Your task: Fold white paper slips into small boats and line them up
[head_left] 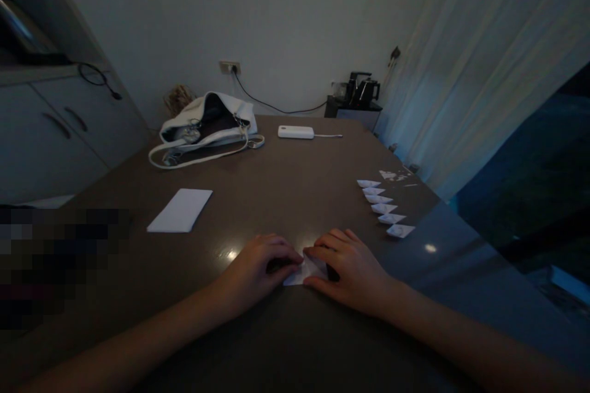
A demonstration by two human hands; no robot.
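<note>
A small folded piece of white paper (315, 269) lies on the brown table (258, 178) near its front edge. My left hand (263, 263) grips its left side, thumb and fingertips closed on it. On the right side, my right hand (353, 267) holds the same paper, forefinger at its top point and thumb at its lower edge. Part of the paper is hidden under my fingers. To the right stands a slanting row of several folded paper boats (380, 209). A stack of white paper sheets (180, 210) lies to the left.
At the back left rests an open white handbag (207, 126). A white power bank (295, 132) with a short cable lies at the far end. Paper scraps (391, 176) are near the right edge. Behind the table, a black kettle (366, 91) stands on a low cabinet beside a curtain (442, 73).
</note>
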